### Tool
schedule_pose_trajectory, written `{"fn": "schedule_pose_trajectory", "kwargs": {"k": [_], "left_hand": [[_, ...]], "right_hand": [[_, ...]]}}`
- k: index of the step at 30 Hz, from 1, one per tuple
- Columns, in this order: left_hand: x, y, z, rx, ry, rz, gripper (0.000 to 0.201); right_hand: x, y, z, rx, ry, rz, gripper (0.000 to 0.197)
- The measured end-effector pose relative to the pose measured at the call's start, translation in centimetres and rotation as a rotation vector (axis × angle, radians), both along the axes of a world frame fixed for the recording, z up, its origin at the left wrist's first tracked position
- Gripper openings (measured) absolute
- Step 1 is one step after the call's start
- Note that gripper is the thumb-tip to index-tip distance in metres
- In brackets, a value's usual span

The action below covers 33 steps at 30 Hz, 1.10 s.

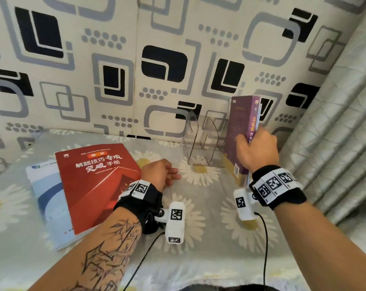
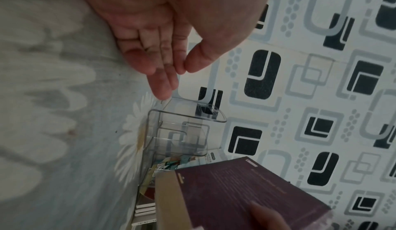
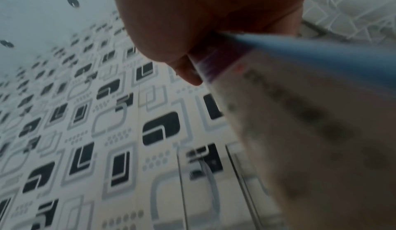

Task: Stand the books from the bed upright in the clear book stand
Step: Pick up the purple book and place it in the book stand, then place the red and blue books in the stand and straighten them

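A cream wall (image 1: 136, 59) patterned with black and grey rounded squares and dot clusters stands behind the bed (image 1: 199, 259). The bed carries a grey sheet printed with white daisies. A pale curtain (image 1: 335, 133) with a fine line pattern hangs in folds at the right, brightly lit.

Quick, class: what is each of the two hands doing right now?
Left hand: open, fingers relaxed, resting on the bed, holding nothing.
Right hand: grips the purple book, upright beside the clear book stand.
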<state>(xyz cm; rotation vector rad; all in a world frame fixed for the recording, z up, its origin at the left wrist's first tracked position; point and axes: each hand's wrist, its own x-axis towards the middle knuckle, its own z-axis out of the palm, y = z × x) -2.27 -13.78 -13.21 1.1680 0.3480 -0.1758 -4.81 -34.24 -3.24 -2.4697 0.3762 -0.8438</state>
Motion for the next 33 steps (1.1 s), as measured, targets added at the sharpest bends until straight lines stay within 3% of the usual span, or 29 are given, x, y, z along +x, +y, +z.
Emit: {"fn": "schedule_pose_trajectory", "kwargs": {"k": [6,11,14,18,20,27,33], "left_hand": [[-0.2,0.5,-0.2,-0.055,-0.021,-0.009,0.016],[-0.1,0.5,-0.4,-0.060,-0.047,-0.001,0.012],[0.1,0.6,-0.5,-0.055,-0.062,0.002,0.012],[0.2,0.5,-0.8,-0.030,-0.071,0.031,0.009],[0.1,0.5,-0.8,-0.032,-0.079,0.036,0.009],[-0.2,0.9,0.2,-0.058,-0.072,0.018,0.007],[-1.6,3.4,3.9,-0.011,-0.185,0.044,0.006]], "right_hand": [[3.1,1.3,-2.4,-0.051,0.036,0.019,0.044],[6.3,1.7,-3.8,-0.065,0.033,0.030,0.038],[8.1,1.6,-4.3,0.087,-0.078,0.072,0.036],[8.9,2.3,-5.8,0.436,-0.225,0.102,0.040],[9.1,2.5,-6.7,0.490,-0.275,0.119,0.041],[9.8,2.0,-7.4,0.369,-0.191,0.186,0.057],[9.1,1.5,-6.9,0.295,-0.070,0.100,0.056]]}}
